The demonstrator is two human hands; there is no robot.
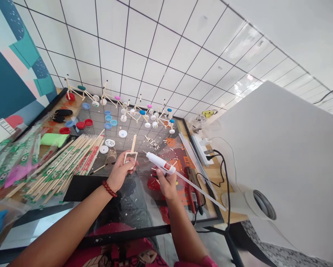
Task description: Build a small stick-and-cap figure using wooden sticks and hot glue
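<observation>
My left hand (123,167) is closed around a small frame of wooden sticks (131,152), with two sticks rising from its top. A round white piece shows partly under the fingers. In my right hand (166,181) is a white hot glue gun (160,162), its nozzle pointing left toward the stick frame but apart from it. A long clear glue stick (201,191) runs out of the gun's back end. Beyond both hands, several small stick models (144,112) with bottle-cap wheels stand along the wall side of the glass table.
Bundles of wrapped chopsticks (69,163) lie left. Loose bottle caps (108,118) and a white cap (122,134) sit beyond my hands, near scattered stick scraps (152,144). On the right are red-handled pliers (192,191), spare glue sticks (196,163), a power strip (202,150) with cables, and a white cylinder (248,204).
</observation>
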